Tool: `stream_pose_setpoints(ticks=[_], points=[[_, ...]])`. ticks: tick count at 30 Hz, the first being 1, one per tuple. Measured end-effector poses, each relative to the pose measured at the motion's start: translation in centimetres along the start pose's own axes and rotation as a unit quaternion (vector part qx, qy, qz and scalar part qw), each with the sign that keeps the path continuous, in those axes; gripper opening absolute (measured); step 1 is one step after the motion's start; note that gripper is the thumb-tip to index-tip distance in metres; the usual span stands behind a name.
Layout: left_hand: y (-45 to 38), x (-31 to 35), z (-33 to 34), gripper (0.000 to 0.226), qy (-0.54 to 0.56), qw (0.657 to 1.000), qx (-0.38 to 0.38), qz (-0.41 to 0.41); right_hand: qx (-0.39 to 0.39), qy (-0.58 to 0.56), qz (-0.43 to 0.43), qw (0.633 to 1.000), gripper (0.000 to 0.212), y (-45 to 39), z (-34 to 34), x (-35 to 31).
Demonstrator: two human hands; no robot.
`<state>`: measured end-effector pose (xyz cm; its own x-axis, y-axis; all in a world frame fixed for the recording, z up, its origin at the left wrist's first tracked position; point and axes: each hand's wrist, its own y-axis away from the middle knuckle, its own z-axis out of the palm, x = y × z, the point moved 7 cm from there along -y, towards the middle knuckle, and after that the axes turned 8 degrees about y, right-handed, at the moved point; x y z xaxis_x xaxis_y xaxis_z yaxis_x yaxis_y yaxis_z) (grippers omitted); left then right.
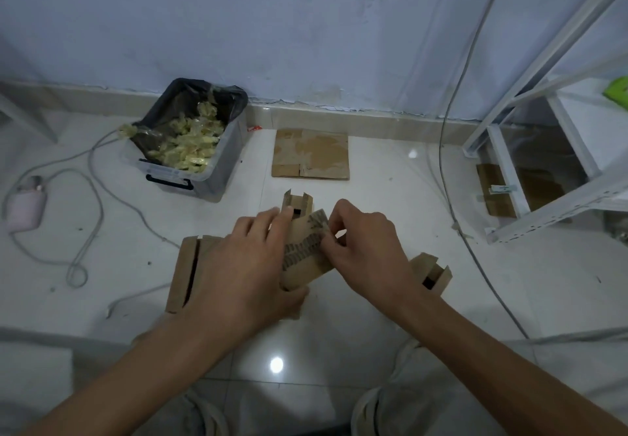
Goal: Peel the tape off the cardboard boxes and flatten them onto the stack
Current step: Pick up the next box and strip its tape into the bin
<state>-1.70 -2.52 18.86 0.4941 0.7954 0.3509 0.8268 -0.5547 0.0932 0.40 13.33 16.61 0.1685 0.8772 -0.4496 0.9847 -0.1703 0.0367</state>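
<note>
Hands are both on the small cardboard box (302, 252), held low over the white floor (390, 197): the left hand (251, 262) wraps the body to steady it, the right hand (360, 245) pinches at the torn tape strip (306, 248) on its face. Best play, I'd say: pull low and steady along the seam so the strip lifts whole, then onto the flattened stack (311, 158) by the wall, scraps to the bin (190, 143).

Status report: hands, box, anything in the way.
Left hand grips box. Right hand pinches tape on it. Stack by wall, bin beside it. Path looks clear.
</note>
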Motion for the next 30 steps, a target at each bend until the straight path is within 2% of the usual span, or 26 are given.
stream_pose_setpoints(ticks=[3,7,9,11,13,16,19,21,22,24,25,27,30], points=[[-0.5,-0.1,-0.2,0.095,-0.024,0.999,0.014,0.016,0.005,-0.058,0.030,0.998,0.018,-0.3,-1.5,1.2],[-0.4,0.3,-0.3,0.093,-0.021,0.999,0.003,0.039,-0.021,-0.134,0.064,0.989,0.021,-0.5,-1.9,3.2],[0.0,0.2,0.0,0.092,-0.003,0.999,-0.006,0.048,-0.032,-0.131,0.064,0.989,0.020,-0.2,-1.4,3.5],[0.3,-0.1,0.4,0.080,0.064,0.997,-0.038,0.032,-0.025,-0.089,0.030,0.995,0.017,0.2,-1.1,2.8],[0.4,-0.7,0.6,0.062,0.177,0.983,-0.048,0.008,-0.018,-0.034,-0.038,0.999,0.016,0.7,-1.2,1.1],[-0.1,-1.1,0.1,0.046,0.245,0.969,0.029,0.030,0.000,0.038,-0.141,0.989,0.013,1.5,-1.3,-1.6],[-0.5,-0.6,-0.6,0.025,0.263,0.958,0.102,0.052,0.064,0.087,-0.182,0.977,0.017,2.1,-2.0,-2.8],[-0.5,0.1,-1.2,0.026,0.229,0.960,0.144,0.077,0.103,0.125,-0.193,0.968,0.013,2.2,-2.4,-3.1],[-0.5,0.4,-1.5,0.026,0.192,0.964,0.162,0.092,0.115,0.137,-0.196,0.964,0.022,2.3,-2.5,-3.2],[-0.5,0.8,-1.7,0.010,0.107,0.967,0.181,0.144,0.126,0.145,-0.209,0.959,0.027,2.4,-2.8,-3.5],[-0.6,1.0,-1.7,0.003,0.074,0.967,0.174,0.170,0.126,0.143,-0.220,0.957,0.025,2.5,-3.0,-3.6],[-0.8,1.1,-1.1,0.014,0.037,0.969,0.141,0.198,0.119,0.150,-0.231,0.954,0.023,2.5,-3.0,-3.6],[-0.9,0.8,-0.9,0.008,0.051,0.969,0.136,0.198,0.097,0.147,-0.222,0.959,0.024,2.2,-2.7,-2.9]])
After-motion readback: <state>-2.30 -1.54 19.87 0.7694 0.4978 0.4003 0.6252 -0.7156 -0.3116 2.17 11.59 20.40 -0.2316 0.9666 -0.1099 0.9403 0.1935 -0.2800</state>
